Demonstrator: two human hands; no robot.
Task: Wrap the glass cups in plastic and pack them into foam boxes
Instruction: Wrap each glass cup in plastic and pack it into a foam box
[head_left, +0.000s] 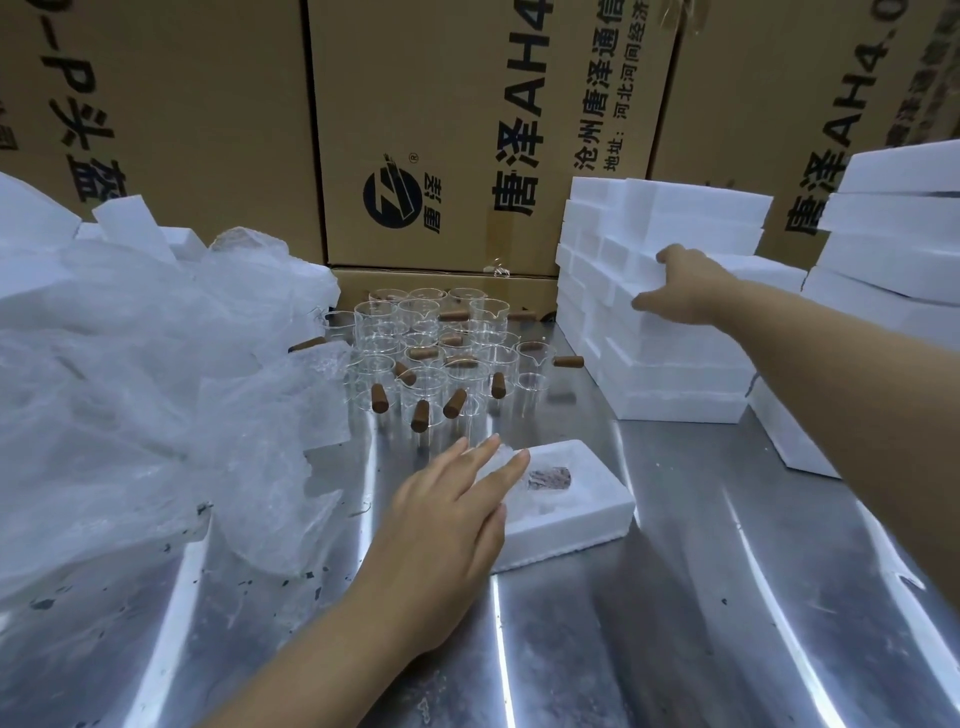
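Fingers of left hand (447, 525) lie flat on foam box (576, 512).

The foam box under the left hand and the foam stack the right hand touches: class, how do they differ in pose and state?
The foam box lies alone on the metal table, near the person; the foam stack stands many layers high, further back. The box is open and holds a plastic-wrapped cup; the stacked pieces show no contents. The left hand rests flat over the box; the right hand grips the stack's side. Both are white foam.
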